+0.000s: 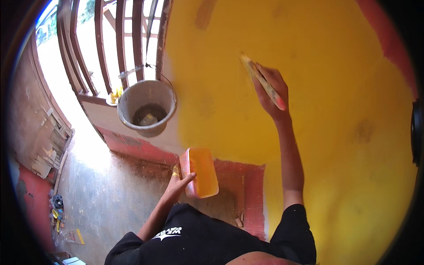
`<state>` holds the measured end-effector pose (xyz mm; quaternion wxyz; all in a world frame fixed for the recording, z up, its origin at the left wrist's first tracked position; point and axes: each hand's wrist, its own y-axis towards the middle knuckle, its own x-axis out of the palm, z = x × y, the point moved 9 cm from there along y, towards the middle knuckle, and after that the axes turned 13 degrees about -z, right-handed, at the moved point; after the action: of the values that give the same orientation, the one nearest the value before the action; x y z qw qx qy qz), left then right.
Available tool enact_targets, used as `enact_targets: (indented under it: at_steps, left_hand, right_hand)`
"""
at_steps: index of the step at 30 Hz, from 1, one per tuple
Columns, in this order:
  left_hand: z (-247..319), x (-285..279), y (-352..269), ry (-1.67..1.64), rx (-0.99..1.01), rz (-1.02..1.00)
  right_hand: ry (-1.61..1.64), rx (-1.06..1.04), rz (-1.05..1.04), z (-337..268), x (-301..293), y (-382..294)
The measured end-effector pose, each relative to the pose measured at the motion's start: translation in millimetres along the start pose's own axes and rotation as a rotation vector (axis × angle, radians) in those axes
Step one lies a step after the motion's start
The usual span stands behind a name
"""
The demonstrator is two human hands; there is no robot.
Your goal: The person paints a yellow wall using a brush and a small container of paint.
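My right hand (pixel 272 86) is closed around a paintbrush (pixel 265 82) with a paint-smeared handle and a red end. The brush's tip lies at the yellow painted wall (pixel 331 99). My left hand (pixel 180 184) grips a rectangular plastic container (pixel 207 172) by its long side, the thumb over the rim. Orange-yellow paint shows inside it, and a yellow smear marks a finger of that hand. Darker patches show in the wall's yellow.
A grey bucket (pixel 145 104) hangs by its handle beside wooden window bars (pixel 121 43), with grey matter inside. A red band (pixel 255 195) runs along the wall's foot. Scattered litter (pixel 58 212) lies on the concrete floor (pixel 96 198) at the left.
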<state>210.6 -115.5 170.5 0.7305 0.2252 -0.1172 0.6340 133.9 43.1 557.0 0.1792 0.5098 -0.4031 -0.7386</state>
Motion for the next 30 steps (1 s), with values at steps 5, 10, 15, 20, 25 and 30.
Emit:
enact_targets:
  at_steps: [5,10,15,20,25,30]
  left_hand:
    - [4,-50,28,0.002,0.013,0.029]
    - [-3,-83,55,-0.035,0.064,0.051]
    - [-1,-93,65,-0.122,0.079,0.086]
    - [-16,-101,68,-0.144,0.038,0.104]
    - [-19,-106,73,-0.127,0.004,0.101]
    - [-22,-106,86,-0.063,0.003,0.076]
  right_hand:
    - [-0.604,-0.159,-0.032,20,40,112]
    - [-0.740,-0.150,-0.069,44,86,142]
    - [-0.742,-0.119,-0.346,77,194,66]
    - [-0.479,-0.127,-0.518,70,197,57]
    - [-0.337,-0.103,-0.381,77,109,152]
    - [-0.564,-0.160,-0.152,118,12,238]
